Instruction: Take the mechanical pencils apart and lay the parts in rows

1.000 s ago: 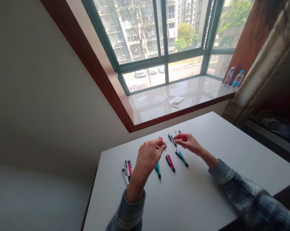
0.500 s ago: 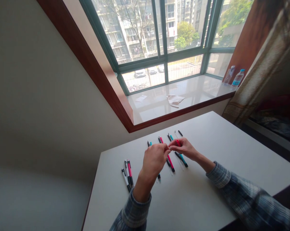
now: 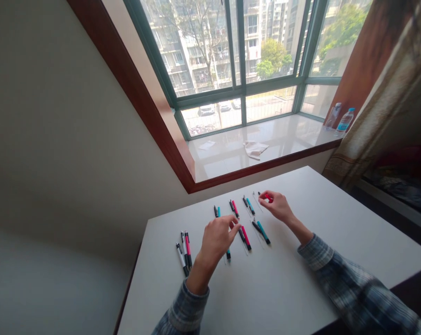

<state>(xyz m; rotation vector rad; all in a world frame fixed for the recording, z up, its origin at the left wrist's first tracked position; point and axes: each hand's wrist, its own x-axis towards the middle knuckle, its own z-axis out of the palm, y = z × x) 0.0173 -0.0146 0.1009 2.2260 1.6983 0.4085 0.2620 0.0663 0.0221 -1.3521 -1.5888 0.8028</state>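
A bright red barrel was clamped between the thumb and fingers of the right grip, above the far part of the white counter. Only a small portion of this barrel could be seen, plain and smooth in colour; the remainder was hidden by the fingers. The left grip was held nearer and to the left, well apart from the right one. Its thumb and forefinger were brought close to each other, but whether something small was pinched there could not be told.

Just beyond the right grip, a small black piece was partly covered, and a thin pale refill was laid to the left of the fingertips. Farther to the left, between the two grips, a short teal part and a short pink part were placed, each with a dark piece close to it. On the near side of the right grip, a teal barrel with a black end was set in a slant beside a slim black part. Just to the right of the left fingertips, a pink barrel with a black end was seen. To the left of the left grip, three slender pens were bunched, one pink and one white among them, their lower ends partly hidden by the arm.
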